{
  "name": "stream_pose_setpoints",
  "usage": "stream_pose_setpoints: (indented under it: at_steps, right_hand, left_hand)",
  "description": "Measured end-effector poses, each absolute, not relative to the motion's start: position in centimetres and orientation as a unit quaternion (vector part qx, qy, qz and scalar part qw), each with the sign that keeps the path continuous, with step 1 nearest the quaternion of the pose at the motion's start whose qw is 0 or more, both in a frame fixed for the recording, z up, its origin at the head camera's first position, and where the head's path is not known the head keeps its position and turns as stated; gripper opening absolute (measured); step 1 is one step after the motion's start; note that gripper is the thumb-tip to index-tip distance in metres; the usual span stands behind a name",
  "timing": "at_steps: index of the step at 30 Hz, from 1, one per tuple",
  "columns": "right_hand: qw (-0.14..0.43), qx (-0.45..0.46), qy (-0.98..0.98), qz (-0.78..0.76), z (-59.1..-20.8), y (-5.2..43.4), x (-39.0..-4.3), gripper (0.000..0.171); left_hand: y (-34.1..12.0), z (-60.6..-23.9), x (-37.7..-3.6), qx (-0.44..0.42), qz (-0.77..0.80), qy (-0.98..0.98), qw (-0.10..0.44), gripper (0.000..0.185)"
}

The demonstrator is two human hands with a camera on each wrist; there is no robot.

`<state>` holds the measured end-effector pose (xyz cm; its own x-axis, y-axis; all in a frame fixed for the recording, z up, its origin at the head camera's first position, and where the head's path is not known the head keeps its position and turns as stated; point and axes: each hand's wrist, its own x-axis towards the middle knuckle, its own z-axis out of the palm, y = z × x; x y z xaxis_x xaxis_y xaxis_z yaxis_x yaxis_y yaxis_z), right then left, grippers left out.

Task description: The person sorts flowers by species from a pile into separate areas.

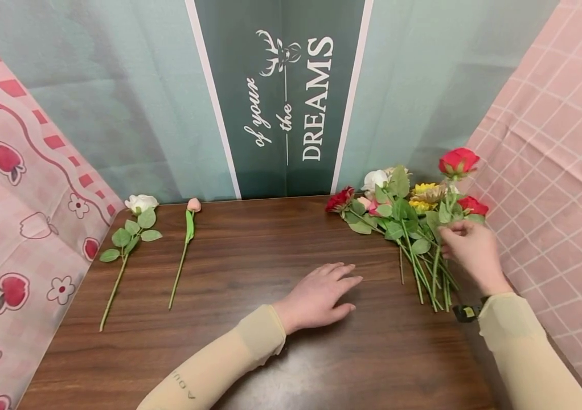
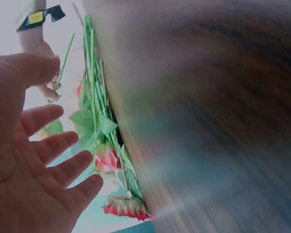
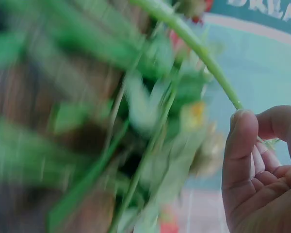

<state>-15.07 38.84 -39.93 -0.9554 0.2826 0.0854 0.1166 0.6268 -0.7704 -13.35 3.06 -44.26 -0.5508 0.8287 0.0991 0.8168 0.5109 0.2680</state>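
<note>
My right hand (image 1: 470,247) pinches the green stem of a red rose (image 1: 458,163) between thumb and index finger, at the right end of a pile of artificial flowers. That stem (image 3: 203,53) slants up past the fingertips in the right wrist view. Beneath and beside the hand lie a red daisy-like flower (image 1: 340,199), a white flower (image 1: 374,181), yellow flowers (image 1: 422,205) and another red rose (image 1: 473,205), their stems overlapping. Over the middle of the table my left hand (image 1: 316,297) has its fingers spread and holds nothing; the left wrist view shows its palm (image 2: 24,189) facing the pile.
At the left of the brown wooden table (image 1: 229,250) lie a white rose (image 1: 141,203) with leaves and a pink tulip (image 1: 194,205), side by side and apart. A green printed curtain (image 1: 286,171) hangs behind; pink patterned cloths (image 1: 552,171) close both sides.
</note>
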Motion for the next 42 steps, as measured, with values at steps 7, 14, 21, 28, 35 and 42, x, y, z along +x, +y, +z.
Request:
stream_pose_setpoints:
  at_steps: [7,14,21,28,35,42]
  right_hand:
    - [0.067,-0.054,-0.832,0.549,-39.8,30.3,-16.5,0.04]
    - [0.03,0.007,-0.764,0.645,-40.8,22.1,-18.2,0.035]
    - [0.02,0.025,-0.748,0.663,-41.1,18.9,-18.8,0.034]
    - [0.016,0.009,-0.728,0.685,-40.7,18.8,-18.8,0.026]
    - [0.014,0.009,-0.718,0.696,-41.2,18.8,-19.0,0.024]
    - [-0.002,0.022,-0.721,0.693,-41.9,18.0,-19.1,0.029]
  left_hand:
    - [1.2,-43.9,-14.5,0.343,0.345,0.868,0.104,0.045]
    - [0.3,-44.6,-15.3,0.22,0.575,0.768,0.18,0.034]
    - [-0.2,-45.4,-15.6,0.155,0.672,0.697,0.199,0.018]
    - [-0.6,-45.3,-15.7,0.162,0.64,0.725,0.195,0.009]
    - [-0.3,-45.6,-15.9,0.16,0.657,0.716,0.17,0.015]
    - [-2.0,-45.3,-16.2,0.162,0.633,0.743,0.147,0.013]
